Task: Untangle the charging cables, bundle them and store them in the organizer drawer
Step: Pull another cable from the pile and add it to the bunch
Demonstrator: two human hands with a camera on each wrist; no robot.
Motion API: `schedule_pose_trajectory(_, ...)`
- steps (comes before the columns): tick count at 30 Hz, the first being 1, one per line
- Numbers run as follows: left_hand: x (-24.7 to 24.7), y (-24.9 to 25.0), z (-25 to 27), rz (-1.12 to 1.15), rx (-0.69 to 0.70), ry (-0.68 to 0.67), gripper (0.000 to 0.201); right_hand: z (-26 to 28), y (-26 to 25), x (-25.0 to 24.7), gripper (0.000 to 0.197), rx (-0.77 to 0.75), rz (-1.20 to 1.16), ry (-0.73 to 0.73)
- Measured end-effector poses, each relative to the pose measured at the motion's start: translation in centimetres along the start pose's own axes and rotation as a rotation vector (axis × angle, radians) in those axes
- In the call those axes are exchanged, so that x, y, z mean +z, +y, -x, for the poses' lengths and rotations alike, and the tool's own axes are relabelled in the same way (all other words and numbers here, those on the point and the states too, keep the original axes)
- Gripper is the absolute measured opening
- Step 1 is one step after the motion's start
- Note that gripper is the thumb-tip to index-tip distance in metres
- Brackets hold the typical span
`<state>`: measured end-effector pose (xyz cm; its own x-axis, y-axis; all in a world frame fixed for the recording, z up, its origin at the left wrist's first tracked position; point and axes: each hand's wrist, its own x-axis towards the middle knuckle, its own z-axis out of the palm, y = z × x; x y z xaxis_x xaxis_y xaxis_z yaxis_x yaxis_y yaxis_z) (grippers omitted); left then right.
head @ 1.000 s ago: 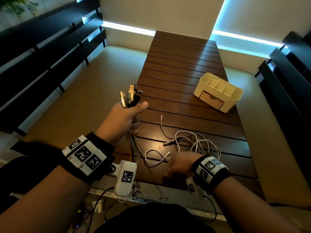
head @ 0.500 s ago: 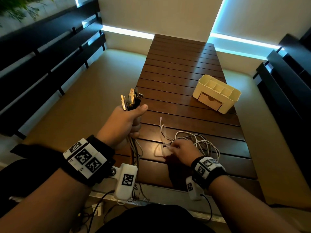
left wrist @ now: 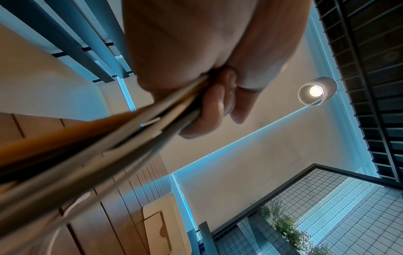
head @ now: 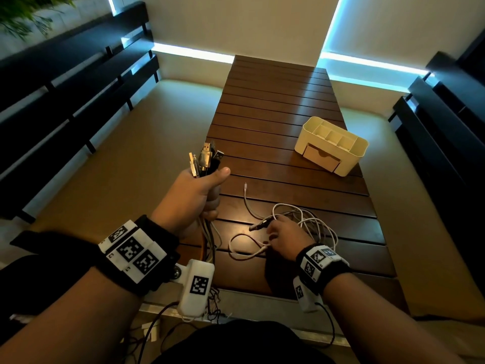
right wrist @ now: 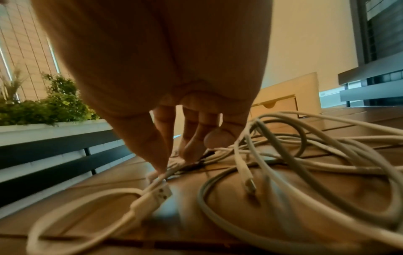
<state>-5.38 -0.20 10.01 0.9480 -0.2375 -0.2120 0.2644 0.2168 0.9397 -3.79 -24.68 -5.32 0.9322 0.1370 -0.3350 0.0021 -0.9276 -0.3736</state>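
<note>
Curling tight, the left hand [head: 193, 195] fingers [left wrist: 211, 105] clamp a bunch of cables [head: 207, 161], plugs up. The right hand [head: 284, 239] fingers [right wrist: 162, 155] pinch white and dark cable ends beside the tangled white cables [head: 315, 224] on the bench [head: 275, 106]. Only the wrist view shows that pinch. Beyond stands the organizer [head: 331, 145], drawer closed.

Left hand [left wrist: 196, 57], cables [left wrist: 104, 150] in its grip (organizer drawer [left wrist: 160, 233] below).

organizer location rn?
In the head view the cream organizer stands on the slatted table's right edge, beyond the loose white cables and the right hand, its drawer facing the person.
</note>
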Motion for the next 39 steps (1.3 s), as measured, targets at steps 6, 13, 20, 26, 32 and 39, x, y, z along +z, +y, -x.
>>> schedule_pose_trajectory(6,0.1,-0.1,0.1,-0.009,0.003,0.014,0.034,0.2,-2.0,-2.0,0.022,0.027,0.073,-0.154)
schedule_pose_trajectory(13,0.3,-0.1,0.0,-0.007,0.01,0.031,0.033,0.3,-2.8,0.3,0.023,-0.105,0.14,-0.346)
schedule_pose_trajectory(20,0.5,0.0,-0.2,-0.001,0.01,0.04,0.032,0.6,-1.6,1.7,0.019,-0.177,0.28,-0.175)
schedule_pose_trajectory(26,1.0,0.1,-0.5,0.037,0.011,0.048,0.035,1.9,-2.5,-2.6,0.013,-0.172,-0.272,0.185)
schedule_pose_trajectory(32,1.9,0.3,-0.9,0.05,0.012,0.04,0.035,3.0,-3.9,-6.1,0.007,-0.258,-0.55,0.459)
schedule_pose_trajectory(39,2.4,0.4,-1.0,0.063,0.028,0.044,0.037,3.0,-4.3,-7.3,0.012,-0.312,-0.522,0.612)
